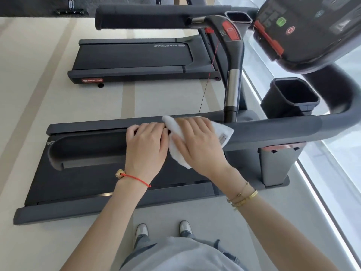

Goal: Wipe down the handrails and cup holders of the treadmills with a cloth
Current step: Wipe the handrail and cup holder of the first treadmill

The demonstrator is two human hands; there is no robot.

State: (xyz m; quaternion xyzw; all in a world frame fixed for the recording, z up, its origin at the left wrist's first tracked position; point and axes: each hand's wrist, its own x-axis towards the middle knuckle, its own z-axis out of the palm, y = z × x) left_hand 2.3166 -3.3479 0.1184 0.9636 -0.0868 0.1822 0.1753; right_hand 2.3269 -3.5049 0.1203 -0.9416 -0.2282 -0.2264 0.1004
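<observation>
— On the near handrail (273,132) of the closer treadmill (78,192), what are the hands doing?

— Both are resting on the padded grey bar. The right hand (197,145) is lying flat over a white cloth (220,132), fingers straight and spread, pressing it against the rail. The left hand (146,147) is sitting just beside it, touching the cloth's edge, with its fingers curling over the far side of the rail and gripping it.

— How is the cloth lying?

— It is draping over the top of the handrail, one corner poking up past the fingertips and another hanging down below the right palm. A small printed label is showing near its right edge.

— And around that?

— A red cord bracelet (136,178) is circling the left wrist, and gold bangles (242,198) are circling the right. A square black cup holder (291,96) is standing just beyond the rail, to the right, under the console (312,28). A second treadmill (136,59), marked STAR TRAC, is sitting well apart on the pale floor (29,94). The person's two shoes (141,230) are showing at the bottom.
</observation>
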